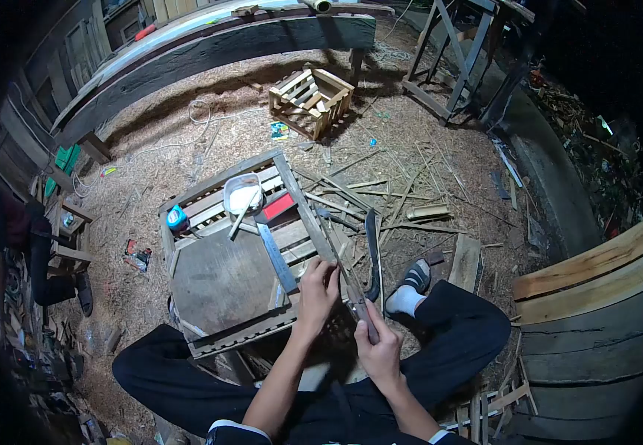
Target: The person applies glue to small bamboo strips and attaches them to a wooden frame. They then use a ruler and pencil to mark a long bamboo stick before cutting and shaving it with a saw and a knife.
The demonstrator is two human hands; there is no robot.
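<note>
My right hand [381, 345] is wrapped round the handle of a long thin tool [353, 291], whose narrow length points up and away along the right side of a slatted wooden stand [289, 185]. My left hand [318, 291] is closed near the tool, its fingertips pinched by the stand's right edge; what they hold is too small to make out. On the stand lie a round-cornered board [221, 282], a metal ruler [275, 256], a white tub [243, 194], a red block [279, 206] and a blue tape measure [177, 217].
A dark curved blade [373, 256] lies right of the stand, among scattered bamboo strips. A wooden crate [311, 104] sits beyond, before a long bench [225, 55]. Planks [596, 297] stand at the right. Another person's legs [47, 274] show at the left.
</note>
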